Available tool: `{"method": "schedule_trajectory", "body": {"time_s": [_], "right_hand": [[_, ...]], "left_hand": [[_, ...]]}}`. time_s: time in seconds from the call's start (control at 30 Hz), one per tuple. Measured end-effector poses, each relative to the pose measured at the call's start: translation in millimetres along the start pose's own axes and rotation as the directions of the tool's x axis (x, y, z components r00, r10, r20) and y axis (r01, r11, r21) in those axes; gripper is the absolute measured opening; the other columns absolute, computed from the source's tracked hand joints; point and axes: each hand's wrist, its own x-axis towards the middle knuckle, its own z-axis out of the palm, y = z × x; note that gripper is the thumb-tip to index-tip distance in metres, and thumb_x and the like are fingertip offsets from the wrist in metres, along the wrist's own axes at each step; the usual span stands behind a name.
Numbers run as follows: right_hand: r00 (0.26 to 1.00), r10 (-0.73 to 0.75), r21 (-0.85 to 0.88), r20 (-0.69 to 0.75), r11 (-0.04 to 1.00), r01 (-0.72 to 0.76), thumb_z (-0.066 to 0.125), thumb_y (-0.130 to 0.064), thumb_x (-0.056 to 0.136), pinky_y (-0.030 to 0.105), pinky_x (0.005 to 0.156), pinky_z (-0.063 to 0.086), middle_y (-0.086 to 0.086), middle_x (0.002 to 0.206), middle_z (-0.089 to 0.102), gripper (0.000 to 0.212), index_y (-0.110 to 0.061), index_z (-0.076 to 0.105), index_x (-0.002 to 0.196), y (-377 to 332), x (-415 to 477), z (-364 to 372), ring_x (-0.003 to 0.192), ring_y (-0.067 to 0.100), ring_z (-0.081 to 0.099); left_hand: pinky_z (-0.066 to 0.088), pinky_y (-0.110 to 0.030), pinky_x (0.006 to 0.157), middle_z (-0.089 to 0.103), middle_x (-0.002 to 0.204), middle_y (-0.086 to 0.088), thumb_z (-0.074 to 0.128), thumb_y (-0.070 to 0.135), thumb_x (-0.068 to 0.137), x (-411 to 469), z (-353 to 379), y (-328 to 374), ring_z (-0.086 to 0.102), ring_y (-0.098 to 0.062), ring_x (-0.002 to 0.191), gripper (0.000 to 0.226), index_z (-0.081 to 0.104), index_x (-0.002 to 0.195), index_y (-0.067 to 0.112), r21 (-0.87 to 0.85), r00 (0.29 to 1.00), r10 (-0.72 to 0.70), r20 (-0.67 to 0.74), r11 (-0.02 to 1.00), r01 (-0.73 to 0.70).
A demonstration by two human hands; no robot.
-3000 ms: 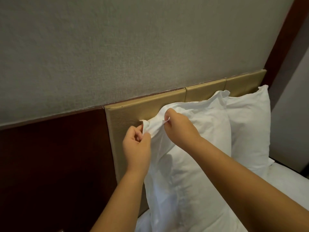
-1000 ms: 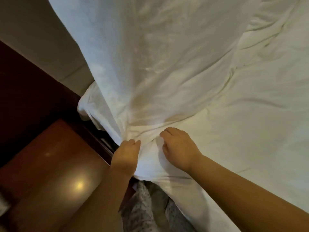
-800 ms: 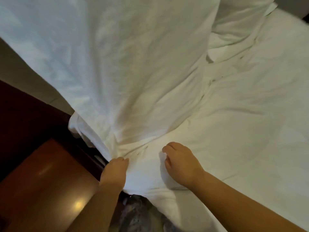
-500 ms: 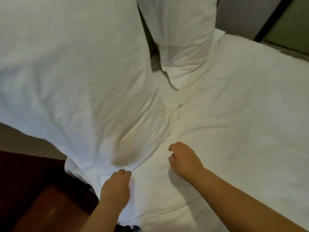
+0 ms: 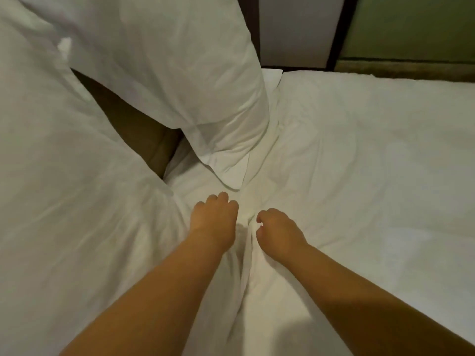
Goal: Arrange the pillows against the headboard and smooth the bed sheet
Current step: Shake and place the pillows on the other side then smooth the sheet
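Both of your hands rest on the white bed sheet, near the foot of the two pillows. Your left hand lies knuckles up with its fingers curled downward onto the sheet; whether they pinch any fabric underneath cannot be told from this view. Your right hand sits just beside it, slightly nearer to you, with its fingers bent inward in a loose hook. A raised fold of the sheet runs between the two hands and on toward you between your forearms; the right hand's thumb and forefinger touch this fold, but a firm hold on it cannot be confirmed.

The near pillow fills the left of the view, and its lower edge lies just beside your left hand. The far pillow stands further along the bed, tilted, with its lower corner pointing down at the sheet just ahead of your left fingers and clear of them. A tan padded headboard shows in the gap between the two pillows.

To the right of your hands the sheet lies fairly flat, with shallow creases near the far pillow's corner. Beyond the bed's far edge, a dark frame and a green panel are visible.
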Motion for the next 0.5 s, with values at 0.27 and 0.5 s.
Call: {"method": "schedule_trajectory", "body": {"time_s": [0.27, 0.5], "right_hand": [[0.991, -0.113, -0.171, -0.068, 0.980, 0.100, 0.046, -0.009, 0.091, 0.037, 0.092, 0.045, 0.011, 0.114, 0.059, 0.027, -0.006, 0.057, 0.116, 27.3, 137.0, 24.5, 0.106, 0.028, 0.055], [0.966, -0.242, -0.284, -0.088, 0.936, 0.208, 0.048, -0.002, 0.087, 0.039, 0.084, 0.045, 0.011, 0.109, 0.057, 0.036, -0.010, 0.048, 0.122, 49.6, 219.6, 30.1, 0.100, 0.030, 0.055]], "left_hand": [[0.030, -0.037, 0.102, 0.047, 0.127, -0.002, 0.051, 0.026, 0.090, 128.8, 51.5, -14.0, 0.045, -0.021, 0.119, 0.040, 0.045, 0.129, 0.022, 0.127, 1.000, 0.001, 0.020, 0.992, -0.004], [0.037, -0.033, 0.102, 0.052, 0.125, -0.003, 0.050, 0.021, 0.093, 188.3, 102.2, -9.8, 0.051, -0.021, 0.115, 0.036, 0.045, 0.128, 0.015, -0.013, 0.998, -0.004, 0.070, 1.000, 0.005]]}}
